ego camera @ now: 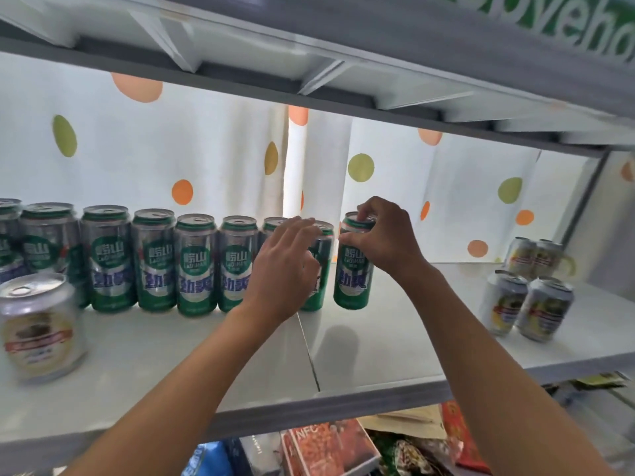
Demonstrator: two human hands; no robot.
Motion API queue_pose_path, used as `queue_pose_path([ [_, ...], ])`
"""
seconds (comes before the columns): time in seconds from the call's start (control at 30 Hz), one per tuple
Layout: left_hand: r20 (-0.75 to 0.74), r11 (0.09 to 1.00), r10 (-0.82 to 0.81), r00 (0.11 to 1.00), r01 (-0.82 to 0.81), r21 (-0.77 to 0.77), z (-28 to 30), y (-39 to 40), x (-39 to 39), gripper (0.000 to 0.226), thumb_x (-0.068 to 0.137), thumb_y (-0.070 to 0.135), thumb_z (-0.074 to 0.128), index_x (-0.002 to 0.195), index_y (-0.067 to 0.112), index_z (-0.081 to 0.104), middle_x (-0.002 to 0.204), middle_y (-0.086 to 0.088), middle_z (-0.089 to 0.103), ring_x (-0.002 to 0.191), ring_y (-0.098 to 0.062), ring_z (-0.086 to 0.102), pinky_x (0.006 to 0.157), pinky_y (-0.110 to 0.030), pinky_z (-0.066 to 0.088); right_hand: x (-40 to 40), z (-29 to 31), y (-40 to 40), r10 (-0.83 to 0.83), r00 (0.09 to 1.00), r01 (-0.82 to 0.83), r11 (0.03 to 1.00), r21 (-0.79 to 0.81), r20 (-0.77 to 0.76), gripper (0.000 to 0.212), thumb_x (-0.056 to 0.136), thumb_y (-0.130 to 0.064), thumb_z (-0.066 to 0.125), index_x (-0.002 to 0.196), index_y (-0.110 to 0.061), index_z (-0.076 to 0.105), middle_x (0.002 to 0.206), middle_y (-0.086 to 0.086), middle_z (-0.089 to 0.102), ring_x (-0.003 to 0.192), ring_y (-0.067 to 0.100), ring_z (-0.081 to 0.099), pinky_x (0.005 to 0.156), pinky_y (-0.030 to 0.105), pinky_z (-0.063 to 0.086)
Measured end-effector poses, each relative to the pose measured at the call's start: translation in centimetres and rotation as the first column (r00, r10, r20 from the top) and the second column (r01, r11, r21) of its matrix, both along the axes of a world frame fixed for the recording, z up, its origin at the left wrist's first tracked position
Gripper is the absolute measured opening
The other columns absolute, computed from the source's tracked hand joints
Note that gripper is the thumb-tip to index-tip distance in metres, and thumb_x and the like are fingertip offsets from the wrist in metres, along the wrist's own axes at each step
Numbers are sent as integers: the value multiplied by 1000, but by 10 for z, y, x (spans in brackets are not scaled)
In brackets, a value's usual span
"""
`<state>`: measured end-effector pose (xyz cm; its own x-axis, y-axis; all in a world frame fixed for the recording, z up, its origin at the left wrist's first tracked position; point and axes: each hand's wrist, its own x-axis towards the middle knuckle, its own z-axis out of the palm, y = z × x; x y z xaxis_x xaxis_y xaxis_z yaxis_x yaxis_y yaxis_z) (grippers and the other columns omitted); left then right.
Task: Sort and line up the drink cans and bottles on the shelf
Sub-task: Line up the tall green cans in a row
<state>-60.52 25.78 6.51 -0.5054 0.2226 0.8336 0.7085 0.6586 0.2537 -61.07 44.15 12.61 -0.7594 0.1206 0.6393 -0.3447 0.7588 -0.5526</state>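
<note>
Head view shows you reaching into a white shelf (360, 355) with both hands. Your right hand (385, 235) is wrapped around the top of a tall green can (354, 280), fingers over the rim and thumb on the side. That can stands upright, a little apart from the others, at about 3 o'clock from the long row of green cans (154, 262). Your left hand (288, 266) is in front of the last can in the row (318, 269); the fingers are bent near its top, but I cannot tell if they hold it or only touch it. The row runs off toward 9 o'clock along the back, in front of a white curtain with colored dots (171, 149). A short silver can (37, 324) stands alone near the front edge at 9 o'clock. Four more short silver cans (529, 286) sit in a bunch at 3 o'clock, well apart from the green ones. I think you are closing the gap to make the row neat. Be careful: these cans are tall and thin, and you hold this one up high, so a fast push could tip it. If it bumps the next can hard, that one could knock the rest down one by one. Your arms could also brush the lone silver can off the front.
</note>
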Motion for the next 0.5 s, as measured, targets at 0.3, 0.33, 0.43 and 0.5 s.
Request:
queue_pose_path([
  [0.3,-93,995,85,992,-89,-40,4,24,-28,47,85,12,33,121,8,63,113,-12,69,116,-31,58,106,-49,39,-33,-18,20,100,995,-101,983,-151,-19,36,65,-21,86,80,-30,54,99,-14,67,85,0,65,69,19,53],
  [0.33,-118,994,91,989,-97,-48,1,24,-31,46,85,11,33,119,7,64,110,-11,70,112,-31,60,107,-49,41,-35,-23,21,117,993,-117,980,-162,-6,36,65,-20,86,79,-30,55,99,-13,68,85,0,66,68,19,54],
  [0.43,-124,993,65,990,-77,-90,-4,28,-36,40,87,11,36,114,6,65,110,-8,70,108,-28,61,99,-50,46,-38,-33,19,138,990,-137,979,-153,-4,36,64,-20,87,80,-28,56,101,-11,69,84,-1,66,69,18,57],
  [0.5,-129,992,57,990,-71,-104,-8,30,-39,38,87,10,38,113,6,65,113,-8,66,109,-29,58,95,-48,47,-41,-35,20,152,988,-150,977,-152,3,36,63,-19,87,80,-26,56,103,-9,69,86,0,67,74,22,58],
])
